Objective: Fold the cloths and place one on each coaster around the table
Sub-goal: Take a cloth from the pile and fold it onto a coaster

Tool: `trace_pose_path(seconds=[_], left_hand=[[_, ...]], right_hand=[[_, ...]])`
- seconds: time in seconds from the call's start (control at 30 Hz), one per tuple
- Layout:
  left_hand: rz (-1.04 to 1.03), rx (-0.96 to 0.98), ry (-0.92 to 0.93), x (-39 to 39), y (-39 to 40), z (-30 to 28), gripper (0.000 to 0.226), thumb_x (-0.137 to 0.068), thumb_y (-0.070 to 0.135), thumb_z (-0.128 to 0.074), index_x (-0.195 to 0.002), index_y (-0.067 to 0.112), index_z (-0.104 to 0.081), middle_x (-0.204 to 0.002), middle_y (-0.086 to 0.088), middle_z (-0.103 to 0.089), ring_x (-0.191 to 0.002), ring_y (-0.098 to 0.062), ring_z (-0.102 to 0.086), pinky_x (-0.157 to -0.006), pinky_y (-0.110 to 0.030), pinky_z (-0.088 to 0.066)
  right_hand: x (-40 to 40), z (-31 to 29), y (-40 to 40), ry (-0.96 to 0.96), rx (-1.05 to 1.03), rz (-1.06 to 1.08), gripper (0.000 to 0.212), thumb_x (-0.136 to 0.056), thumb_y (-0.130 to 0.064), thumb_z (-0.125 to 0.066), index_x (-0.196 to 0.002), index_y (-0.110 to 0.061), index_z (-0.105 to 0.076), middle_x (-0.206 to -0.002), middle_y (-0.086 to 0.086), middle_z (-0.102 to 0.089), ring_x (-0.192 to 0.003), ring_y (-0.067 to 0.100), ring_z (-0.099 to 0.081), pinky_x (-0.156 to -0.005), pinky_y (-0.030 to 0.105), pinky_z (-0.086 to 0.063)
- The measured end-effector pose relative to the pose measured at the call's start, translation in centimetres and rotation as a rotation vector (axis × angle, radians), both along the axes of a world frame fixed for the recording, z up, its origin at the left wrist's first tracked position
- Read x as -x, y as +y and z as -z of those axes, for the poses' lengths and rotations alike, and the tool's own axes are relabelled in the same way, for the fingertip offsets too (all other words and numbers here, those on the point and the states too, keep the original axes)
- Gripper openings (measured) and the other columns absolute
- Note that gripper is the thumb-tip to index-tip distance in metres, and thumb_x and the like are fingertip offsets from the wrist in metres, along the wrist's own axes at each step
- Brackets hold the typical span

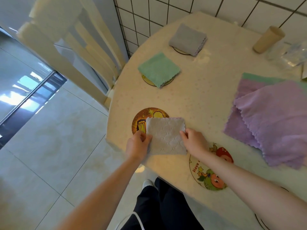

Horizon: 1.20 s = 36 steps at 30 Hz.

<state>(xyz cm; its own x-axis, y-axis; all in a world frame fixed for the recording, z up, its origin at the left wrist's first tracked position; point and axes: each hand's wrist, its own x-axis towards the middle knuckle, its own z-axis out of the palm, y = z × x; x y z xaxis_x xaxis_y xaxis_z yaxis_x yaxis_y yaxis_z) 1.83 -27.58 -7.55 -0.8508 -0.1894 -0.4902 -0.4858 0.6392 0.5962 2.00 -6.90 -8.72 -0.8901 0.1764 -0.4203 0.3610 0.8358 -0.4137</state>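
A folded pale grey-white cloth (pixel 166 135) lies at the near left of the round table, its far end overlapping a brown round coaster (pixel 141 120). My left hand (pixel 137 144) grips its left edge and my right hand (pixel 193 140) pinches its right edge. A folded green cloth (pixel 158 69) covers a coaster farther back, and a folded grey cloth (pixel 186 39) covers another beyond it. A white cartoon coaster (pixel 207 176) lies bare under my right forearm. Unfolded purple cloths (pixel 269 117) are stacked at the right over a green one (pixel 259 78).
A cream chair (pixel 69 47) stands at the table's left. A beige cylinder (pixel 267 39) and clear plastic wrapping (pixel 289 55) sit at the far right near the tiled wall. The table's cream top (pixel 207 90) shows between the cloths. Part of another coaster's rim (pixel 260 221) peeks in bottom right.
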Motion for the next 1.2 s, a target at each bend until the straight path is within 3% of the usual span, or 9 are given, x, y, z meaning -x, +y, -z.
trace_pose_path(seconds=[0.2, 0.4, 0.53, 0.63, 0.7, 0.8, 0.97, 1.07, 1.2], left_hand=[[-0.087, 0.094, 0.019, 0.3, 0.6, -0.4, 0.015, -0.084, 0.033, -0.064, -0.087, 0.019, -0.060, -0.081, 0.003, -0.060, -0.076, -0.016, -0.054, -0.058, -0.029, -0.044], [-0.117, -0.071, -0.171, 1.9, 1.4, -1.5, 0.013, -0.083, 0.025, -0.067, -0.084, 0.015, -0.058, -0.075, 0.000, -0.055, -0.064, -0.011, -0.049, -0.048, -0.024, -0.035], [-0.207, -0.304, -0.235, 2.2, 1.5, -2.1, 0.012, -0.080, 0.023, -0.070, -0.076, 0.017, -0.060, -0.077, -0.003, -0.059, -0.072, -0.019, -0.054, -0.058, -0.028, -0.046], [-0.223, -0.500, -0.212, 2.2, 1.5, -2.5, 0.016, -0.081, 0.025, -0.067, -0.088, 0.014, -0.058, -0.089, -0.006, -0.058, -0.078, -0.021, -0.056, -0.069, -0.036, -0.048], [-0.168, -0.547, -0.194, 2.3, 1.2, -3.0, 0.020, -0.087, 0.028, -0.061, -0.101, 0.014, -0.055, -0.096, -0.006, -0.058, -0.083, -0.021, -0.056, -0.074, -0.039, -0.049], [-0.113, -0.579, -0.138, 3.0, 0.4, -3.6, 0.010, -0.094, 0.029, -0.056, -0.097, 0.020, -0.054, -0.099, -0.003, -0.061, -0.088, -0.021, -0.059, -0.081, -0.044, -0.053], [-0.032, -0.431, -0.007, 6.5, -2.0, -4.6, 0.014, -0.092, 0.034, -0.057, -0.100, 0.024, -0.061, -0.097, 0.001, -0.066, -0.090, -0.018, -0.064, -0.074, -0.032, -0.054], [0.026, -0.260, 0.037, 8.5, -3.8, -4.0, 0.020, -0.091, 0.036, -0.060, -0.103, 0.021, -0.066, -0.096, 0.002, -0.064, -0.089, -0.016, -0.060, -0.067, -0.023, -0.047], [0.114, -0.101, -0.044, 9.2, -5.3, -2.2, 0.016, -0.090, 0.035, -0.061, -0.100, 0.024, -0.066, -0.092, 0.005, -0.061, -0.085, -0.013, -0.058, -0.072, -0.026, -0.048]], right_hand=[[0.1, -0.4, -1.1, 0.012, -0.018, 0.134, 0.019, -0.093, -0.033, -0.051, -0.098, -0.015, -0.053, -0.090, 0.000, -0.058, -0.075, 0.019, -0.058, -0.058, 0.030, -0.044], [1.2, 0.0, -1.9, -0.150, 0.132, 0.302, 0.048, -0.079, -0.046, -0.064, -0.107, -0.008, -0.055, -0.105, 0.008, -0.061, -0.083, 0.023, -0.062, -0.059, 0.029, -0.047], [1.9, -0.9, -1.8, -0.264, 0.352, 0.475, 0.067, -0.067, -0.052, -0.068, -0.116, -0.009, -0.050, -0.111, 0.009, -0.059, -0.090, 0.025, -0.062, -0.073, 0.036, -0.055], [1.8, -1.8, -1.7, -0.338, 0.480, 0.537, 0.054, -0.076, -0.041, -0.070, -0.116, -0.009, -0.054, -0.104, 0.008, -0.062, -0.092, 0.025, -0.062, -0.077, 0.037, -0.055], [1.7, -2.9, -1.6, -0.394, 0.597, 0.607, 0.048, -0.079, -0.035, -0.071, -0.116, -0.009, -0.054, -0.105, 0.011, -0.062, -0.092, 0.026, -0.061, -0.067, 0.033, -0.052], [1.7, -4.1, -1.4, -0.370, 0.726, 0.634, 0.042, -0.081, -0.033, -0.071, -0.114, -0.011, -0.058, -0.103, 0.010, -0.067, -0.088, 0.024, -0.065, -0.060, 0.029, -0.050], [2.8, -5.1, -3.5, -0.209, 0.945, 0.621, 0.027, -0.089, -0.028, -0.063, -0.112, -0.018, -0.058, -0.106, 0.006, -0.068, -0.092, 0.023, -0.067, -0.076, 0.039, -0.059], [4.0, -4.7, -5.4, -0.149, 0.931, 0.672, 0.027, -0.088, -0.021, -0.064, -0.113, -0.015, -0.055, -0.110, 0.009, -0.065, -0.095, 0.025, -0.066, -0.078, 0.042, -0.058], [4.3, -3.5, -7.2, -0.191, 0.802, 0.691, 0.023, -0.086, -0.020, -0.065, -0.107, -0.015, -0.055, -0.107, 0.009, -0.064, -0.093, 0.026, -0.065, -0.073, 0.042, -0.059]])
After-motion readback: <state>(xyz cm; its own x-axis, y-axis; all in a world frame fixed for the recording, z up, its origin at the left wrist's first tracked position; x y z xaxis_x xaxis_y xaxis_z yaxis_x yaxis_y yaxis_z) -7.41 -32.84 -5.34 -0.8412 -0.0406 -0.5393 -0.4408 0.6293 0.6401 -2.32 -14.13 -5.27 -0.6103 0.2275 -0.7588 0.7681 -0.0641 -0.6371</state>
